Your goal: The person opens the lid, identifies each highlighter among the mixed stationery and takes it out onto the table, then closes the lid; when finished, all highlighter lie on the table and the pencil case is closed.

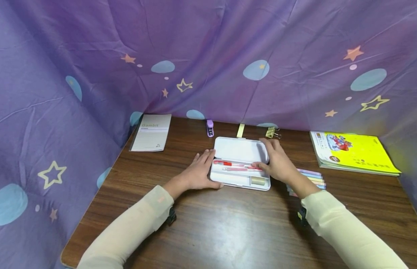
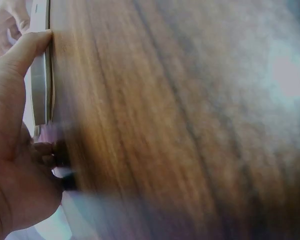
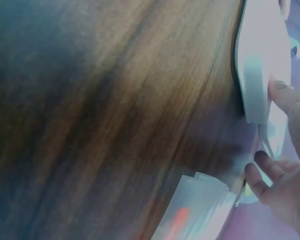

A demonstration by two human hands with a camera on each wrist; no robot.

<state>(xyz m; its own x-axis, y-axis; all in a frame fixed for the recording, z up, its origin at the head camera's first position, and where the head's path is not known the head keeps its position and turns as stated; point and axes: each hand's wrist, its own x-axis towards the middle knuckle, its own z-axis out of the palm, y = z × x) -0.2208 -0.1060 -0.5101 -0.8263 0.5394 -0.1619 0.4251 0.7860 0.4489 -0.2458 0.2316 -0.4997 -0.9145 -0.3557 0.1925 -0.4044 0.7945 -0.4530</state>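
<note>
An open white pencil case (image 1: 232, 178) lies on the table, its lid (image 1: 240, 150) folded back. Inside are a red-and-clear pen (image 1: 227, 163), a slim pinkish pen or pencil (image 1: 233, 169) and, in a small front compartment, a beige block (image 1: 258, 181). My left hand (image 1: 199, 175) holds the case's left end, thumb (image 2: 36, 44) on the front edge and fingers along the side. My right hand (image 1: 279, 161) grips the right end around the hinge, thumb by the case's edge and fingers at the lid's outer side; some fingertips are hidden.
Pastel markers (image 1: 310, 177) in a clear pack lie under my right forearm. Behind the case are a purple stapler (image 1: 209, 128), a yellow strip (image 1: 241, 130) and a binder clip (image 1: 270, 132). A notebook (image 1: 150, 132) lies far left, yellow books (image 1: 366, 151) right. A purple curtain (image 1: 208, 56) hangs behind.
</note>
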